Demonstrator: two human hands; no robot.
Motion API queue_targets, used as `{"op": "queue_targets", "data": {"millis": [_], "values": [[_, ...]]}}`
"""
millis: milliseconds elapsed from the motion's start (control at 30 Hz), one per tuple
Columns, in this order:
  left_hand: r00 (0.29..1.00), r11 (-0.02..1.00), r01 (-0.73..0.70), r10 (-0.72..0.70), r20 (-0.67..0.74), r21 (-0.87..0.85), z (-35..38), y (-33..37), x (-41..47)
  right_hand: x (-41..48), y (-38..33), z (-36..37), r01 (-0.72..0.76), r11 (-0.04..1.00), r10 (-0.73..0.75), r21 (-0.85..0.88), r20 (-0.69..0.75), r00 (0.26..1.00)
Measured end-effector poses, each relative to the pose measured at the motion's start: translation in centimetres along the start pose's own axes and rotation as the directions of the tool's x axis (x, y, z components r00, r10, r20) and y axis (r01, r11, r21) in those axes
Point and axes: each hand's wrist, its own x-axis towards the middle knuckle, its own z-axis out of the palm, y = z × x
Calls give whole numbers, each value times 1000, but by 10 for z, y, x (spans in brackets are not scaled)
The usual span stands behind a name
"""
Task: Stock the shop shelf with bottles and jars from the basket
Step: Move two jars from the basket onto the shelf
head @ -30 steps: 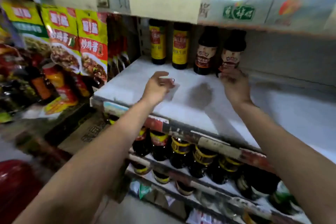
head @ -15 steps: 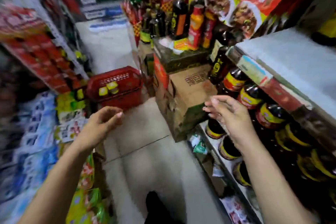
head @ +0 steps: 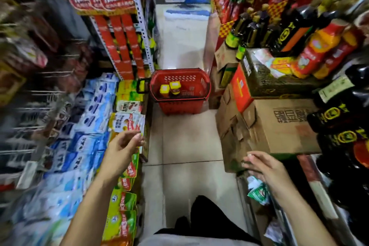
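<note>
A narrow shop aisle is seen from above, crowded shelving on both sides and stacked cardboard boxes (head: 279, 126) at the right. The red basket (head: 180, 104) is set on the floor tiles ahead, well apart from both hands, with two yellow-lidded jars (head: 172, 89) left inside. The left hand (head: 121, 151) and right hand (head: 263, 167) are held out empty, fingers loosely spread. A fetching step is judged under way; a walk forward and a stoop are called for next.

Both forearms are bare, with no sleeves, watch or rings showing; a light grey top (head: 191, 240) sits above black trousers (head: 209, 217).
</note>
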Motion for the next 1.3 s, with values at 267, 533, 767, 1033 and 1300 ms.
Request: {"op": "queue_targets", "data": {"millis": [267,533,767,1033,1300], "values": [[995,994,100,-100,-2,48,17,15,121,122,-36,30,-97,995,97,-8,-18,995],[997,994,73,-76,23,86,43,66,259,268,-131,84,-83,992,87,-93,37,996],[976,971,214,-218,23,107,40,63,353,366,-175,149,-105,988,117,-117,100,988],[925,922,328,-357,131,205,47,57,506,470,-172,197,-351,926,361,-138,49,931],[803,835,436,-529,274,335,117,-33,621,593,-112,239,-538,837,546,-101,78,834]]}}
